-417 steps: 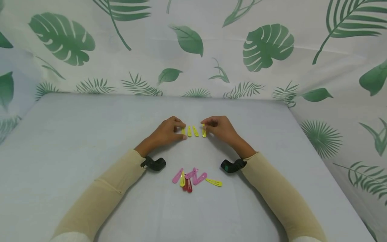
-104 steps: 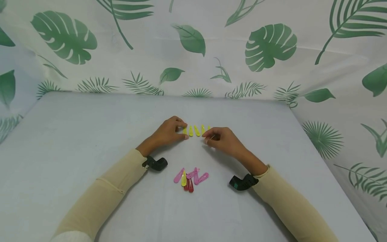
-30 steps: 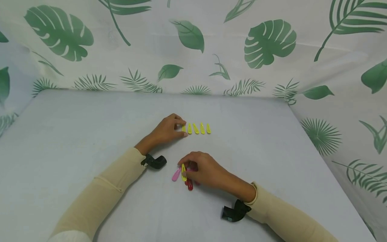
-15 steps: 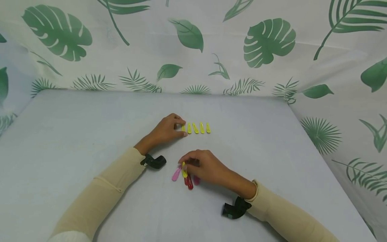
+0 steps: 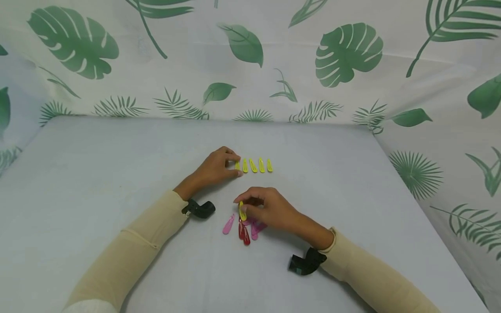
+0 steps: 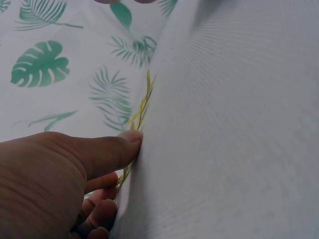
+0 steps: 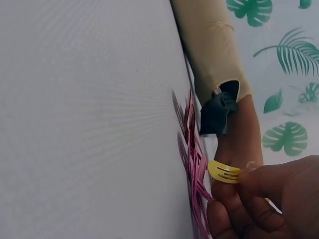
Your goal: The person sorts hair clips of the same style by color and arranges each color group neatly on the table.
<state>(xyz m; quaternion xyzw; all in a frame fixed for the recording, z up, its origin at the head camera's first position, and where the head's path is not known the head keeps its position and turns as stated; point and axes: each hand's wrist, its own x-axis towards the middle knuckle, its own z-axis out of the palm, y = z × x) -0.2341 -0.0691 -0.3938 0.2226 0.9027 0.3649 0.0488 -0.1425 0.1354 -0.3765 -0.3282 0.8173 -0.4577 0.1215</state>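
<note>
My left hand (image 5: 214, 167) holds the leftmost yellow snap hair clip (image 5: 237, 165) by its two ends, thumb near and fingers far. To its right, several more yellow hair clips (image 5: 253, 165) lie side by side in a row on the table. My right hand (image 5: 272, 208) pinches another yellow hair clip (image 5: 242, 211) between thumb and fingers, above the loose pile; the right wrist view shows this clip (image 7: 224, 173) off the table. Below that hand lie red hair clips (image 5: 246, 237) and pink hair clips (image 5: 254, 233), partly covered by it. One pink clip (image 5: 228, 224) lies apart at the left.
A pale cloth covers the table (image 5: 117, 174). Behind it hangs a white backdrop (image 5: 176, 74) with green leaf prints. A black camera mount is worn on the left wrist (image 5: 201, 209) and another mount (image 5: 307, 261) on the right.
The right hand has set one yellow clip at the row's right end, then come back to the pile, picked up another and lifted it slightly away. The left hand keeps its place.
</note>
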